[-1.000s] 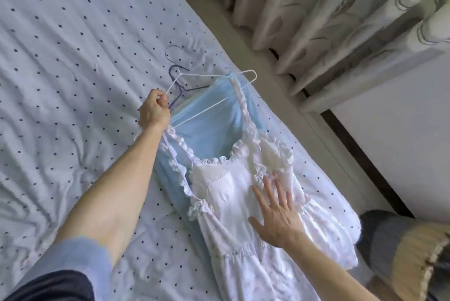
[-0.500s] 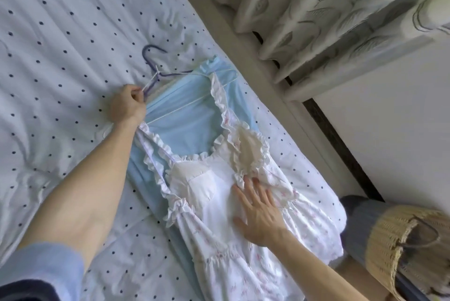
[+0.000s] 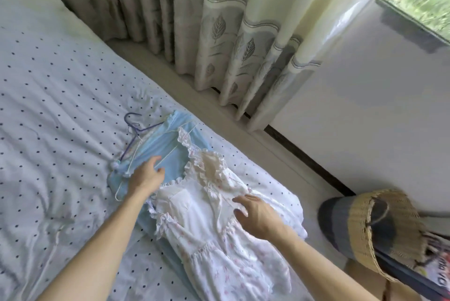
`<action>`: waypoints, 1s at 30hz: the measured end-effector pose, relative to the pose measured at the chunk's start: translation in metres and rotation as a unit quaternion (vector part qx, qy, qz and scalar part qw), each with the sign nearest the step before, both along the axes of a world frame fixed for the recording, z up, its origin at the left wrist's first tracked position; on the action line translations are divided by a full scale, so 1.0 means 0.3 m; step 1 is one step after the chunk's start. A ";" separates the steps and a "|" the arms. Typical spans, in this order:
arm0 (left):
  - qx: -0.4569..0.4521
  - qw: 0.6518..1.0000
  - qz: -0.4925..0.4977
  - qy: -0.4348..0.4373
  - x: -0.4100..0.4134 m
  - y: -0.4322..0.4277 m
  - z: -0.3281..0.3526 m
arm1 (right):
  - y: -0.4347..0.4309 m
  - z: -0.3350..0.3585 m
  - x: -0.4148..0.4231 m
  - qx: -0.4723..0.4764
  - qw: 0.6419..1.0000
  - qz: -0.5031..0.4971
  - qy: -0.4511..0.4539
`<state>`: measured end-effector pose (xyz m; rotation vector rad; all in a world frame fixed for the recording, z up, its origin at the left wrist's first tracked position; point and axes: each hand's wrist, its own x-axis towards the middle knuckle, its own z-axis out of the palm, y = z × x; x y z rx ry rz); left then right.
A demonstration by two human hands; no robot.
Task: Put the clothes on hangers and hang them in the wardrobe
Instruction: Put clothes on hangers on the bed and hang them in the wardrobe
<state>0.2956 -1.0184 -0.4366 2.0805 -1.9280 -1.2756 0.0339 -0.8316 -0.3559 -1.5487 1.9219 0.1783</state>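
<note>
Left hand (image 3: 146, 176): fingers loosely spread, thumb apart, holding nothing. Its fingertips sit right at the bar of the white hanger (image 3: 170, 154); can't tell if they touch the wire.

Right hand (image 3: 258, 215): fingers relaxed and flat-ish over the chest of the white dress (image 3: 202, 227), gripping nothing. It's blurred, so contact is unclear.

Layout:
- The dress lies face up on the dotted bed (image 3: 60, 105), neckline pointing away from the person.
- Its ruffled strap (image 3: 187, 140) runs up over a blue garment (image 3: 155, 144).
- The white hanger lies on the blue garment, just above the dress neckline and not inside it.
- A purple hanger (image 3: 132, 125) overlaps the same spot, with its hook toward the headboard.
- No wardrobe in view.

Step, as I read it: get the white hanger into the dress. Nothing is hung yet.

How to do it well:
- Pinch the white hanger at the neck below the hook, not on the thin bar, which will twist.
- Separate it from the purple one first. The wires are crossed and will likely snag.
- Pin the bodice with the right palm so the dress doesn't slide on the blue fabric.
- Feed one hanger shoulder under a strap, then the other. Ruffles catch on wire ends, so go slowly.
- Check the blue garment isn't lifted along with the dress.
</note>
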 end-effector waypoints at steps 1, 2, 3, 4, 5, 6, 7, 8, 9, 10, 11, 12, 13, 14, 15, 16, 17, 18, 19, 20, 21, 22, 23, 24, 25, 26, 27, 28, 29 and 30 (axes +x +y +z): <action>-0.004 0.999 -0.040 0.009 -0.063 0.066 0.067 | 0.034 0.060 -0.029 -0.023 0.999 -0.026 -0.006; -0.014 0.996 -0.086 0.016 -0.127 0.131 0.134 | 0.071 0.119 -0.063 -0.046 0.998 -0.047 -0.009; -0.029 0.990 -0.133 0.022 -0.192 0.197 0.201 | 0.113 0.174 -0.100 -0.066 0.996 -0.064 -0.010; -0.048 0.982 -0.179 0.029 -0.255 0.261 0.264 | 0.160 0.226 -0.141 -0.086 0.993 -0.080 -0.008; -0.067 0.973 -0.220 0.036 -0.317 0.322 0.320 | 0.211 0.276 -0.184 -0.108 0.989 -0.097 -0.006; -0.085 0.961 -0.258 0.041 -0.380 0.379 0.374 | 0.269 0.320 -0.226 -0.130 0.984 -0.120 -0.002; -0.101 0.949 -0.295 0.043 -0.443 0.432 0.420 | 0.330 0.363 -0.268 -0.155 0.977 -0.146 0.003; -0.122 0.935 -0.330 0.044 -0.505 0.481 0.465 | 0.397 0.400 -0.306 -0.177 0.969 -0.171 0.010; -0.141 0.918 -0.368 0.044 -0.565 0.530 0.506 | 0.469 0.435 -0.341 -0.199 0.960 -0.196 0.018; -0.163 0.899 -0.405 0.042 -0.627 0.582 0.550 | 0.550 0.468 -0.371 -0.220 0.949 -0.224 0.024; -0.181 0.878 -0.441 0.039 -0.687 0.635 0.591 | 0.638 0.499 -0.395 -0.241 0.936 -0.254 0.028; -0.198 0.858 -0.472 0.037 -0.747 0.688 0.630 | 0.730 0.526 -0.414 -0.264 0.921 -0.285 0.031; -0.213 0.841 -0.497 0.036 -0.808 0.744 0.666 | 0.827 0.549 -0.427 -0.284 0.905 -0.316 0.035; -0.229 0.822 -0.520 0.036 -0.870 0.802 0.698 | 0.929 0.569 -0.437 -0.301 0.887 -0.348 0.042; -0.244 0.803 -0.543 0.035 -0.929 0.864 0.730 | 1.033 0.586 -0.442 -0.315 0.869 -0.379 0.050; -0.260 0.781 -0.567 0.037 -0.987 0.937 0.765 | 1.142 0.602 -0.443 -0.325 0.850 -0.410 0.059; -0.276 0.755 -0.593 0.042 -1.043 1.011 0.789 | 1.252 0.619 -0.438 -0.332 0.832 -0.439 0.073; -0.289 0.728 -0.619 0.050 -1.095 1.090 0.815 | 1.358 0.635 -0.429 -0.334 0.815 -0.465 0.090; -0.297 0.700 -0.646 0.058 -1.143 1.171 0.839 | 1.462 0.651 -0.414 -0.333 0.798 -0.490 0.108; -0.305 0.674 -0.669 0.068 -1.189 1.258 0.863 | 1.567 0.665 -0.396 -0.328 0.783 -0.514 0.124; -0.313 0.650 -0.689 0.078 -1.232 1.347 0.883 | 1.667 0.680 -0.375 -0.324 0.767 -0.535 0.139; -0.321 0.627 -0.704 0.092 -1.270 1.442 0.906 | 1.763 0.696 -0.352 -0.320 0.752 -0.555 0.155; -0.327 0.604 -0.718 0.110 -1.303 1.542 0.928 | 1.855 0.715 -0.328 -0.317 0.736 -0.573 0.171; -0.328 0.584 -0.731 0.129 -1.330 1.645 0.951 | 1.944 0.734 -0.303 -0.313 0.720 -0.591 0.184; -0.325 0.566 -0.743 0.148 -1.352 1.748 0.973 | 2.029 0.755 -0.276 -0.310 0.706 -0.606 0.195; -0.319 0.548 -0.755 0.166 -1.368 1.849 0.995 | 2.109 0.777 -0.249 -0.308 0.692 -0.620 0.205; -0.317 0.527 -0.767 0.184 -1.381 1.945 1.015 | 2.185 0.799 -0.222 -0.307 0.677 -0.634 0.214; -0.315 0.506 -0.778 0.199 -1.390 2.035 1.037 | 2.256 0.820 -0.198 -0.307 0.662 -0.646 0.224; -0.313 0.485 -0.788 0.215 -1.399 2.119 1.058 | 2.321 0.842 -0.177 -0.308 0.647 -0.657 0.234; -0.311 0.465 -0.796 0.230 -1.407 2.198 1.082 | 2.382 0.863 -0.158 -0.308 0.633 -0.667 0.246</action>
